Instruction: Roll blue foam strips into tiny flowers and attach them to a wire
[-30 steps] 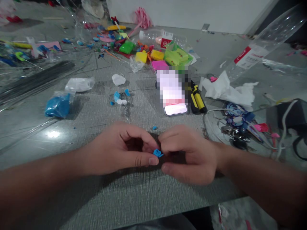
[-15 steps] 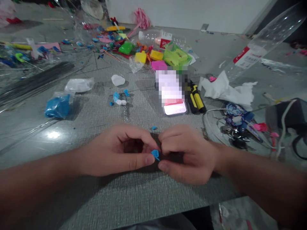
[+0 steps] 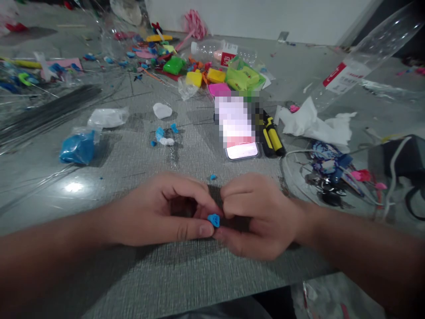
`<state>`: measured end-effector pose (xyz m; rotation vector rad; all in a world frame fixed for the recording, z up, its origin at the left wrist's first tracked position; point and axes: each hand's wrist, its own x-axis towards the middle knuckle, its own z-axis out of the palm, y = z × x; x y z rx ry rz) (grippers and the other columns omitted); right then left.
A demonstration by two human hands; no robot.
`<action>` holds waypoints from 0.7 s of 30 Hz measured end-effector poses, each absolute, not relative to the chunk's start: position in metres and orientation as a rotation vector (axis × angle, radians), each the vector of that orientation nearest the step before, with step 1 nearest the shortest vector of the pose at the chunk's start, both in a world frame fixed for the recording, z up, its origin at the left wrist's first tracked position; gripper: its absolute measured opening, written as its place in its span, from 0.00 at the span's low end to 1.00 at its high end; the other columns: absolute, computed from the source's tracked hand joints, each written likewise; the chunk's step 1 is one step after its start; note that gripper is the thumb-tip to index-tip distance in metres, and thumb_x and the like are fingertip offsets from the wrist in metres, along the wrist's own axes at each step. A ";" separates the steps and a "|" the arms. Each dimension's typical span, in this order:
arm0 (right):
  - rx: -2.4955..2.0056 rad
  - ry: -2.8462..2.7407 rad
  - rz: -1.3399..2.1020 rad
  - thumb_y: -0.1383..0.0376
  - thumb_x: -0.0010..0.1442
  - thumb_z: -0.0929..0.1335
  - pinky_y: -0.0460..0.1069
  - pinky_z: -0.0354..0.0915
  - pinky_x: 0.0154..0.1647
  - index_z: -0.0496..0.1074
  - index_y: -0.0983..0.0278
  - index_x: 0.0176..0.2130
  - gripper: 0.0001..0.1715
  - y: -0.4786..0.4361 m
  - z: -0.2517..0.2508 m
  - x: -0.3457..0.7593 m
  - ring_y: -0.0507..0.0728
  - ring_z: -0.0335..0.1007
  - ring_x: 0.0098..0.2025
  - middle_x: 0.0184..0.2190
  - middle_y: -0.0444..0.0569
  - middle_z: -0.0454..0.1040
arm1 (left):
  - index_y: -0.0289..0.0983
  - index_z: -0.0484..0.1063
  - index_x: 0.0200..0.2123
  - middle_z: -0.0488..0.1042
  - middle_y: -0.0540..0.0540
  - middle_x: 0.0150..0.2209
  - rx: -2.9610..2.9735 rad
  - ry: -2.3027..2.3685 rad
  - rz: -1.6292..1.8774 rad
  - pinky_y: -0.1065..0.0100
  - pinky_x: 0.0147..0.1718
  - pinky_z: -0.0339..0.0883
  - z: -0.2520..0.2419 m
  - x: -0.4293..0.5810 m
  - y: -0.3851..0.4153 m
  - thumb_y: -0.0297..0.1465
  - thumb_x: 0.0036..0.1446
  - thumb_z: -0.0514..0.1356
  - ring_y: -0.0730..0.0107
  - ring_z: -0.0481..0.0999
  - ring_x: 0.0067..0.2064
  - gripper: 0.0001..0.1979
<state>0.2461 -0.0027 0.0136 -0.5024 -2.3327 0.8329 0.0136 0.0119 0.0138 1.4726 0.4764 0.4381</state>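
Centrally in the head view, near the table's point(image 3: 199, 274) front edge, the left hand point(image 3: 146, 217) pinches a small blue piece point(image 3: 215, 220) between thumb and forefinger. The right hand point(image 3: 268, 212) meets it with curled fingers, thumb tip at the piece; I cannot tell whether it grips too. Just beyond lies a blue crumb point(image 3: 213, 177). Toward the table's left edge sits a wrapped blue lump point(image 3: 78, 147).
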 end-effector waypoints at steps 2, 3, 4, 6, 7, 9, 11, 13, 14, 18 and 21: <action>-0.497 -2.340 0.831 0.61 0.63 0.70 0.49 0.47 0.25 0.61 0.62 0.24 0.20 -0.003 0.014 0.246 0.49 0.50 0.25 0.22 0.39 0.56 | 0.38 0.80 0.41 0.75 0.48 0.32 1.490 0.461 0.434 0.71 0.30 0.68 0.015 0.014 0.013 0.26 0.60 0.67 0.71 0.73 0.32 0.06; -0.494 -2.343 0.829 0.61 0.63 0.70 0.49 0.47 0.25 0.61 0.62 0.24 0.20 -0.003 0.014 0.246 0.49 0.49 0.25 0.22 0.38 0.56 | 0.38 0.81 0.41 0.75 0.47 0.33 1.494 0.455 0.432 0.71 0.31 0.69 0.016 0.014 0.014 0.25 0.60 0.67 0.71 0.74 0.33 0.06; -0.494 -2.348 0.829 0.61 0.63 0.70 0.49 0.47 0.25 0.61 0.62 0.24 0.20 -0.002 0.014 0.246 0.49 0.49 0.25 0.22 0.38 0.56 | 0.38 0.81 0.41 0.76 0.47 0.33 1.495 0.449 0.425 0.70 0.32 0.70 0.016 0.013 0.015 0.25 0.60 0.67 0.70 0.75 0.34 0.06; -0.492 -2.360 0.836 0.60 0.64 0.70 0.49 0.47 0.26 0.61 0.62 0.24 0.20 -0.002 0.013 0.247 0.49 0.50 0.25 0.23 0.39 0.56 | 0.39 0.81 0.41 0.77 0.46 0.34 1.495 0.435 0.402 0.69 0.35 0.72 0.017 0.013 0.016 0.24 0.59 0.67 0.69 0.76 0.35 0.07; -0.491 -2.366 0.843 0.59 0.64 0.70 0.49 0.48 0.26 0.62 0.62 0.24 0.20 -0.001 0.012 0.247 0.49 0.51 0.25 0.23 0.39 0.57 | 0.39 0.81 0.41 0.77 0.46 0.35 1.491 0.423 0.386 0.68 0.36 0.73 0.018 0.013 0.016 0.24 0.59 0.67 0.68 0.77 0.36 0.08; -0.469 -2.383 0.857 0.58 0.65 0.70 0.49 0.49 0.27 0.63 0.62 0.25 0.20 0.000 0.010 0.247 0.50 0.53 0.25 0.23 0.39 0.58 | 0.39 0.81 0.42 0.77 0.45 0.36 1.477 0.401 0.350 0.68 0.36 0.74 0.018 0.012 0.017 0.24 0.58 0.68 0.67 0.78 0.37 0.09; -0.414 -2.412 0.868 0.58 0.66 0.70 0.49 0.50 0.27 0.63 0.62 0.25 0.21 0.002 0.009 0.249 0.50 0.55 0.26 0.23 0.39 0.60 | 0.38 0.80 0.42 0.77 0.46 0.36 1.484 0.408 0.322 0.68 0.35 0.74 0.017 0.012 0.016 0.24 0.57 0.68 0.68 0.78 0.36 0.09; -0.373 -2.431 0.889 0.58 0.65 0.70 0.49 0.52 0.28 0.62 0.62 0.25 0.21 0.004 0.010 0.250 0.50 0.56 0.26 0.24 0.39 0.60 | 0.38 0.79 0.41 0.77 0.47 0.35 1.515 0.452 0.322 0.69 0.34 0.73 0.017 0.011 0.015 0.25 0.58 0.68 0.68 0.78 0.36 0.07; -0.367 -2.425 0.914 0.58 0.65 0.71 0.49 0.53 0.28 0.61 0.62 0.26 0.21 0.006 0.012 0.251 0.49 0.57 0.26 0.24 0.40 0.61 | 0.38 0.78 0.40 0.77 0.47 0.35 1.538 0.481 0.333 0.69 0.33 0.73 0.017 0.011 0.015 0.26 0.59 0.68 0.68 0.78 0.36 0.06; -0.471 -2.308 0.983 0.65 0.65 0.67 0.47 0.55 0.29 0.63 0.62 0.27 0.15 0.012 0.018 0.254 0.49 0.57 0.26 0.24 0.41 0.63 | 0.39 0.76 0.41 0.79 0.49 0.34 1.846 0.585 0.387 0.71 0.33 0.69 0.017 0.013 0.016 0.28 0.62 0.65 0.71 0.77 0.34 0.03; -0.728 -2.237 0.786 0.67 0.64 0.66 0.47 0.54 0.29 0.66 0.63 0.29 0.11 0.017 0.017 0.253 0.49 0.57 0.26 0.23 0.41 0.64 | 0.39 0.77 0.41 0.79 0.50 0.36 2.171 0.641 0.415 0.71 0.36 0.67 0.013 0.014 0.017 0.31 0.62 0.66 0.73 0.77 0.36 0.05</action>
